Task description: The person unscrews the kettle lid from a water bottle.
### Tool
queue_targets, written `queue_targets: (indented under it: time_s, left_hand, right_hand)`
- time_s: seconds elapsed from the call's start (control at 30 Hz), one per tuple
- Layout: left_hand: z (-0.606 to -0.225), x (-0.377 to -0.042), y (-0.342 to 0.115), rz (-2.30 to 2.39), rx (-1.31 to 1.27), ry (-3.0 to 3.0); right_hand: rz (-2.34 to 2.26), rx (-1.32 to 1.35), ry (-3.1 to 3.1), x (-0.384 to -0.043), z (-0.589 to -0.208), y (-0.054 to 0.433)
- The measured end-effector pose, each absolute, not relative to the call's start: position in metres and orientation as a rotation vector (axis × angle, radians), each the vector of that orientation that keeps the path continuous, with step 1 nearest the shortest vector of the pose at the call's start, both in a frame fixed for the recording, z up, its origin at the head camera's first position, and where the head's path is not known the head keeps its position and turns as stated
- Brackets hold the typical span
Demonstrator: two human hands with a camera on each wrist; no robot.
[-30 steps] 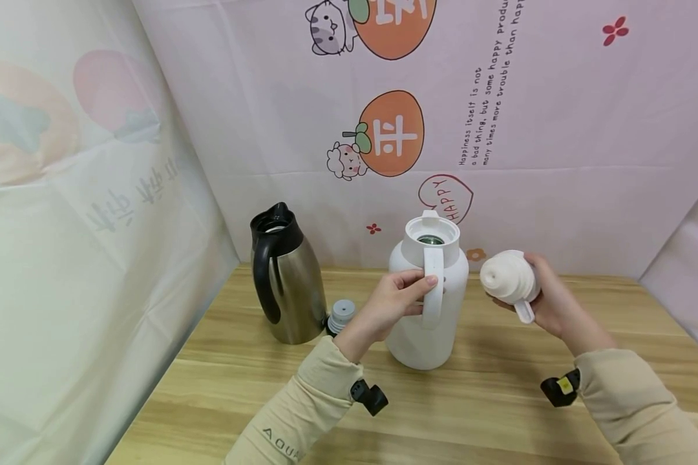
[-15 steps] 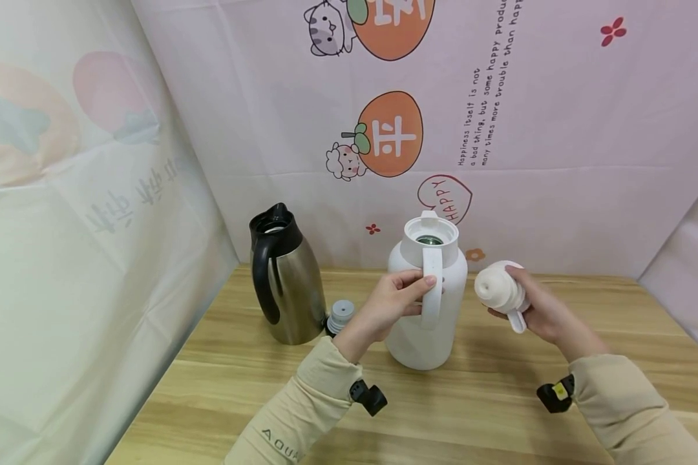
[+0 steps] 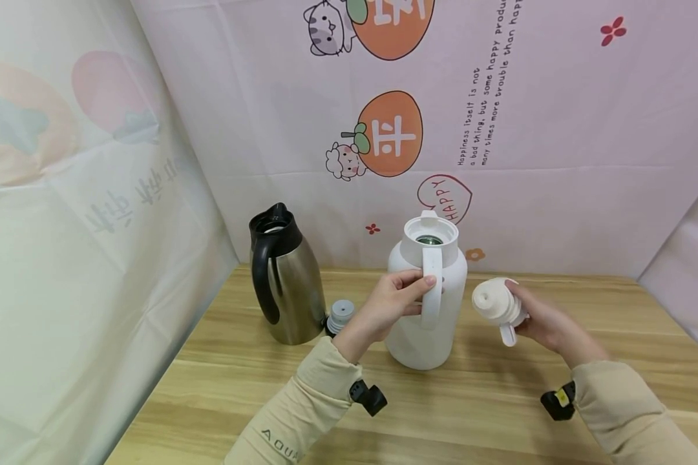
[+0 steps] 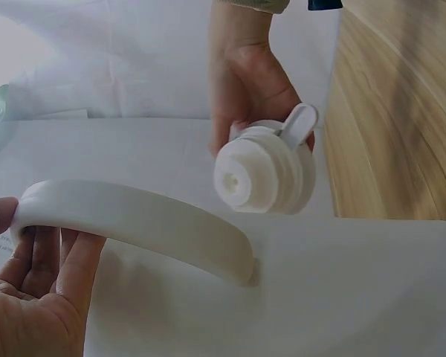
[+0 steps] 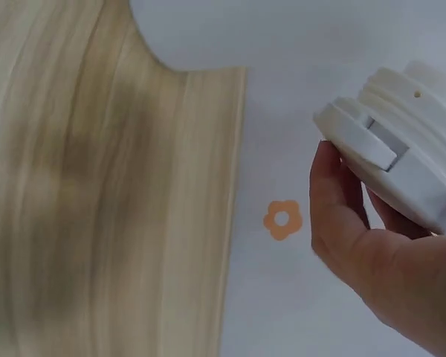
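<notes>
A white thermos jug (image 3: 421,342) stands upright on the table with its mouth uncovered. My left hand (image 3: 388,303) grips its handle (image 3: 433,294), thumb on one side and fingers curled behind; the left wrist view shows the same handle (image 4: 149,223) close up. To the right of the jug, my right hand (image 3: 543,323) holds a white stopper lid (image 3: 494,300) in the air, tilted, its stepped plug end facing my head camera. A small lever (image 3: 508,334) juts down from the lid. In the right wrist view the lid (image 5: 401,141) rests in my curled fingers.
A steel jug (image 3: 299,290) with a black handle and uncovered mouth stands at the left. Beside its base sits a grey stopper (image 3: 342,313), partly behind my left wrist. A printed cloth (image 3: 529,219) hangs behind the wooden table (image 3: 442,413).
My right hand has lowered the lid and brought it slightly left, with its lever swinging down and left. The left hand and the jug have stayed in place.
</notes>
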State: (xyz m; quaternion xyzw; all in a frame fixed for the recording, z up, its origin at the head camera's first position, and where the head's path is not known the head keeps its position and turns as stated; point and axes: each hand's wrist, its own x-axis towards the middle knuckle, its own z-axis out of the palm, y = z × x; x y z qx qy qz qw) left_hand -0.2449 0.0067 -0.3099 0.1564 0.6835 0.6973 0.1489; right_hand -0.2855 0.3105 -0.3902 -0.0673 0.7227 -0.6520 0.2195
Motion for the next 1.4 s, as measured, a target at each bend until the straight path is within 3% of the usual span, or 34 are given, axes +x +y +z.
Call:
queue_targets:
  time_s: [0.4, 0.73, 1.4]
  left_hand:
    - [-0.311, -0.245, 0.006, 2.010, 0.458, 1.966]
    - [-0.311, -0.246, 0.008, 2.011, 0.449, 1.967]
    - [-0.310, -0.246, 0.007, 2.012, 0.456, 1.963]
  right_hand:
    - [-1.796, 0.139, 2.009, -0.268, -0.413, 0.313]
    - [-1.781, 0.239, 2.010, -0.265, -0.437, 0.314]
    - [-1.759, 0.331, 2.025, -0.264, -0.443, 0.314]
